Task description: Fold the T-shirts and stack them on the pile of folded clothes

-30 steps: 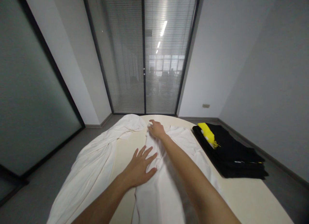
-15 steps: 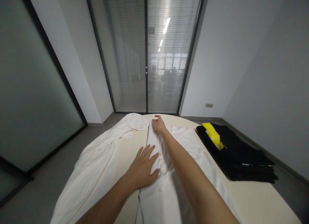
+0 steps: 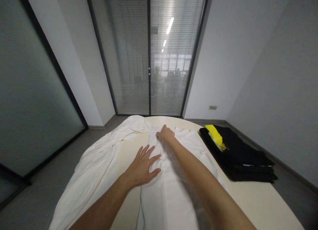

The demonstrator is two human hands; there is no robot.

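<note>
Where the cloth lies: while both hands work it, the white garment (image 3: 169, 190) runs in a long strip straight out from the person, under both forearms, on the pale table (image 3: 260, 203).
Left hand: the left hand (image 3: 144, 167) lies flat with its fingers spread, palm pressing the strip's left edge where cloth meets bare tabletop; it grips nothing.
Right hand: the right hand (image 3: 166, 134) reaches farther out, beyond the left hand, with its fingers curled down onto the far end of the strip; whether they pinch a fold or only press on it, I cannot tell.
Doing it well: judging by the pose, this looks like smoothing or straightening a fold. The flat palm should stay planted as an anchor so the edge does not creep, and the far hand should draw the cloth taut in line with the strip, not sideways, to keep the crease straight.
Left of the left hand: more white fabric (image 3: 99, 163) lies rumpled and drapes over the table's rim.
Right of the right hand: a stack of black clothes (image 3: 243, 154) sits well apart, with a yellow patch (image 3: 215, 133) on top.
Beyond both hands: glass doors with blinds (image 3: 149, 58).
</note>
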